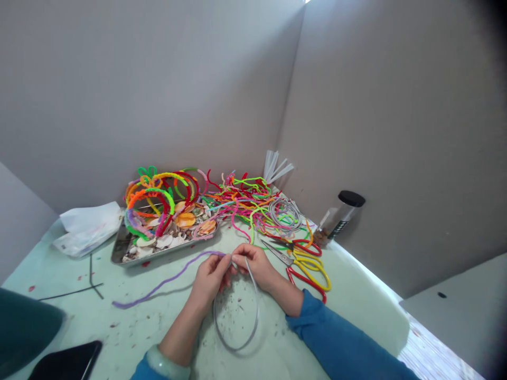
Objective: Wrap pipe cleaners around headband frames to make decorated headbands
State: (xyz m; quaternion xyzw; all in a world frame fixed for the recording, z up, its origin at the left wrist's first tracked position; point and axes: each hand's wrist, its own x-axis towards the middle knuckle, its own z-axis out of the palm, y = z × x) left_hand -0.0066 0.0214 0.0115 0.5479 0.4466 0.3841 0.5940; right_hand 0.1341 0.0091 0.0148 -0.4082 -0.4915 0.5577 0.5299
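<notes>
On the counter (277, 343), the left hand (212, 272) had its fingers pressed together on the purple pipe cleaner (160, 285), which ran out between eight and nine o'clock. The right hand (255, 261) was pinching the grey hoop (256, 311) near its top; the loop opened toward six o'clock. Seen from the hands, the metal tray (158, 256) with shells and headbands (171, 201) was at ten o'clock, the coloured pipe cleaners (237, 195) at twelve, and scissors (295, 257) at three.
</notes>
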